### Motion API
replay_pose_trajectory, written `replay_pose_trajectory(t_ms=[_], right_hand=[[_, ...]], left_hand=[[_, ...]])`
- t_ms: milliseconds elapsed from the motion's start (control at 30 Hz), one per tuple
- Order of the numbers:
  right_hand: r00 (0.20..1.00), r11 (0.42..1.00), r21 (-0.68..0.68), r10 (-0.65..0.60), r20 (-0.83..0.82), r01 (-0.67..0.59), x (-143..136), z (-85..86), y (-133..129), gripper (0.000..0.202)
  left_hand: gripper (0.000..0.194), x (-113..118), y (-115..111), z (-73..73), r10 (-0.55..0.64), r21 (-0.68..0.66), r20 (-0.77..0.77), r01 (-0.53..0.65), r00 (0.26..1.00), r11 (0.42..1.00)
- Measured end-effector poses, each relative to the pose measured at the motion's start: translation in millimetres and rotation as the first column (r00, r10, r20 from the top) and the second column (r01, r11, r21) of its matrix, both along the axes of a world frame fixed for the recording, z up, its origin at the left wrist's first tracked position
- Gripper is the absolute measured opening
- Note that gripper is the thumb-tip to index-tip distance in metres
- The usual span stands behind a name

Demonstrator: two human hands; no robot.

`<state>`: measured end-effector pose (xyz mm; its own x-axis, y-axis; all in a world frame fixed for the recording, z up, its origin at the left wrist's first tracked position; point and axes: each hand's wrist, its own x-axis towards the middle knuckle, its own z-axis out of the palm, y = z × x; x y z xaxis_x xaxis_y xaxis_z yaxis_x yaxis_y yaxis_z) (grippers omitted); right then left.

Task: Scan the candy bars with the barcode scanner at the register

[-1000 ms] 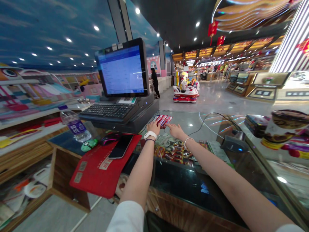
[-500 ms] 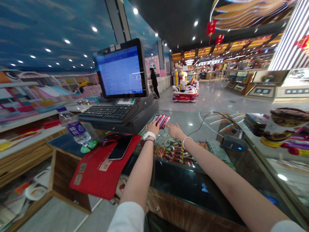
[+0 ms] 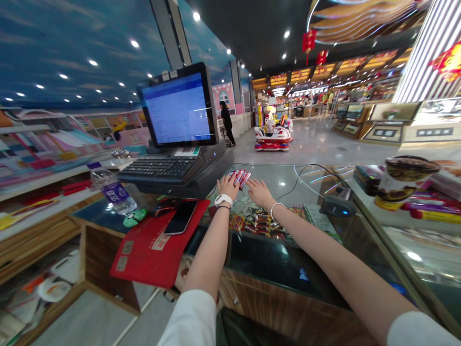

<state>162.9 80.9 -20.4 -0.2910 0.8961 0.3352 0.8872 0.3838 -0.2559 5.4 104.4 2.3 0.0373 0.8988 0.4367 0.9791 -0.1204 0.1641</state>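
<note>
Several small red-and-white packets (image 3: 240,178) lie side by side on the glass counter (image 3: 277,175). My left hand (image 3: 227,186), with a white watch on its wrist, rests at their left edge, fingers spread. On the right, my right hand (image 3: 260,193) has its fingers apart, with fingertips beside the packets' right end. Neither hand is wrapped round a packet. Below my hands, many gold and red wrapped items (image 3: 264,223) show through or on the glass; which of these I cannot tell.
A monitor (image 3: 178,108) and keyboard (image 3: 158,166) stand at the left, near a bottle (image 3: 117,192), a phone (image 3: 181,217) and a red mat (image 3: 147,254). At the right are a scanner (image 3: 338,205) and a cup (image 3: 403,180). A person (image 3: 226,122) stands beyond.
The view has shifted slightly. My left fingers have spread more over the packets' left side, and my right fingers, pointing before, now lie flatter and more apart.
</note>
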Motion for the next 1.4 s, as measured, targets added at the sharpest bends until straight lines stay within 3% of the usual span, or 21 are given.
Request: replay_pose_trajectory(t_ms=[233, 400, 667, 900, 1100, 1400], right_hand=[[0.999, 0.998, 0.063, -0.022, 0.049, 0.019, 13.8, 7.2, -44.6, 0.057], [0.997, 0.992, 0.124, -0.036, 0.067, 0.028, 41.9, 23.8, -76.5, 0.057], [0.99, 0.971, 0.229, -0.095, 0.104, 0.069, 117.0, 47.1, -116.6, 0.06], [0.972, 0.938, 0.278, -0.227, 0.05, 0.205, 202.5, 65.1, -154.6, 0.061], [0.951, 0.904, 0.315, -0.309, 0.014, 0.289, 271.1, 52.4, -189.6, 0.055], [0.922, 0.87, 0.359, -0.383, 0.062, 0.338, 345.1, 5.3, -228.3, 0.048]], left_hand=[[0.047, 8.3, -18.3, 5.5, -0.094, 0.023, -0.03, 0.094, 0.995, 0.995], [0.047, 31.8, -34.0, 16.2, -0.181, 0.042, -0.097, 0.186, 0.979, 0.982], [0.045, 92.4, -69.9, 32.7, -0.358, 0.057, -0.169, 0.372, 0.918, 0.927], [0.045, 166.2, -110.6, 46.6, -0.554, 0.1, -0.187, 0.577, 0.811, 0.811], [0.043, 234.0, -141.1, 47.4, -0.7, 0.121, -0.235, 0.734, 0.675, 0.668], [0.042, 314.2, -159.8, 21.8, -0.779, 0.164, -0.386, 0.868, 0.493, 0.468]])
